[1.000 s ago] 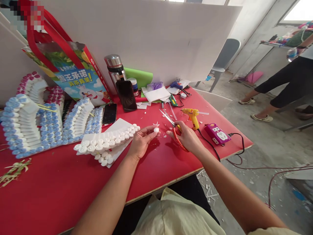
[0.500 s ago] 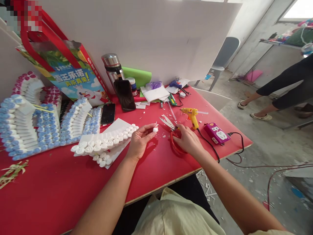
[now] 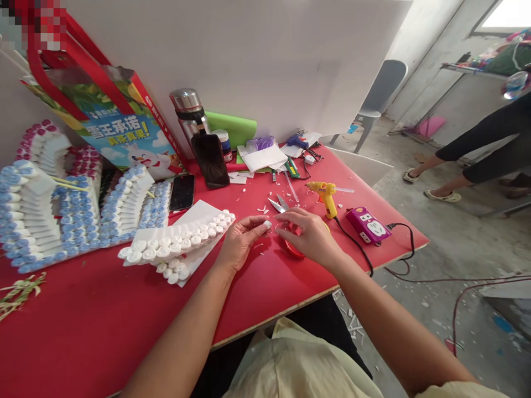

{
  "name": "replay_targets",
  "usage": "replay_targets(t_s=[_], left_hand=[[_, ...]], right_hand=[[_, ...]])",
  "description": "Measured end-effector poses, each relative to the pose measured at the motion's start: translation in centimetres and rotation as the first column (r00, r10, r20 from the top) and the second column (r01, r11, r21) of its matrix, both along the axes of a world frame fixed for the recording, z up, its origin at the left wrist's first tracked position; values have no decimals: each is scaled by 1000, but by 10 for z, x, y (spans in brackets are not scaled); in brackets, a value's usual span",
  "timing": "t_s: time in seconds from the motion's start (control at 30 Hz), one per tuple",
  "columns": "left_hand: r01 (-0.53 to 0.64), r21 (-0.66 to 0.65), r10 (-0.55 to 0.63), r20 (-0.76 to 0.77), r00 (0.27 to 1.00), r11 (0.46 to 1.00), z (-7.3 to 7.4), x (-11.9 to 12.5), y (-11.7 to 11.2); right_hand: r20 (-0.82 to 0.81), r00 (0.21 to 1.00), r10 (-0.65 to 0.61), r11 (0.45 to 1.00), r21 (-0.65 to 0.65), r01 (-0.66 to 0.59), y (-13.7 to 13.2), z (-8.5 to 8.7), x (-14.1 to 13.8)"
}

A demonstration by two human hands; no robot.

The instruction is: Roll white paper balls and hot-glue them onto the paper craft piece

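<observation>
My left hand [image 3: 244,239] pinches a small white rolled piece [image 3: 267,224] between thumb and fingertips, a little above the table. Just to its right, my right hand [image 3: 309,236] is open, fingers reaching toward the piece with a small gap between. Under that hand lie scissors [image 3: 277,207] with red handles, blades pointing away to the left; the hand hides part of them. Left of my left hand rests a white board strip covered with rows of white rolled pieces [image 3: 176,241], on top of another such board. White scraps [image 3: 263,210] are scattered by the blades.
A yellow glue gun [image 3: 326,196] and a purple power socket [image 3: 369,225] with cords sit at the right. Behind are a phone [image 3: 210,160], a flask [image 3: 186,110] and a carrier bag [image 3: 124,132]. Blue-and-white decorated shapes [image 3: 78,215] stand left. A person's legs [image 3: 481,149] show beyond the table.
My right hand has let go of the scissors, which now lie on the table, and has moved left toward the white rolled piece. My left hand keeps its pinch, shifted slightly right.
</observation>
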State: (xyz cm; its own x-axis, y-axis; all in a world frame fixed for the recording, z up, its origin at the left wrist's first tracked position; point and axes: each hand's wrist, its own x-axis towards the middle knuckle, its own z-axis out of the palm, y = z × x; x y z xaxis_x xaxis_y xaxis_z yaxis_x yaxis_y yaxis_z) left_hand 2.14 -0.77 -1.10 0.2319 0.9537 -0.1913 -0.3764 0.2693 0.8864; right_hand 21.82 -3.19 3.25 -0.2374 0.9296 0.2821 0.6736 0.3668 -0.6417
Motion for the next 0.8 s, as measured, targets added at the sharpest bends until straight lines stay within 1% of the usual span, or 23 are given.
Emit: replay_targets(t_s=[0.07,0.17,0.4,0.5,0.57,0.6,0.67,0.73,0.8], left_hand=[[3,11,-3,7,1000,1000,1,0,-1],[20,28,-21,13,1000,999,1,0,-2],[42,39,-41,-8,999,998,-1,-1,-2],[48,46,-48,-9,999,998,-1,-1,-2],[61,38,-61,-2,998,997,0,-1,-2],[68,30,-68,6,998,997,0,-1,-2],[80,18,-80,23,997,997,0,-1,-1],[90,12,-91,41,995,996,-1,-1,-1],[99,11,-100,54,994,995,-2,-2,-1]], right_hand=[[-23,999,33,999,4,-32,0,-4,-5],[-21,999,38,998,52,-37,1,-8,-10],[56,998,3,993,118,-9,0,-11,-14],[16,1000,-25,992,126,23,1,-13,-16],[-62,997,-44,995,88,49,3,-16,-17],[-114,992,-57,997,44,63,4,-18,-17],[-220,972,-87,994,-85,70,8,-22,-16],[-310,945,-104,977,-212,38,11,-27,-14],[-372,923,-100,962,-273,-6,13,-30,-13]])
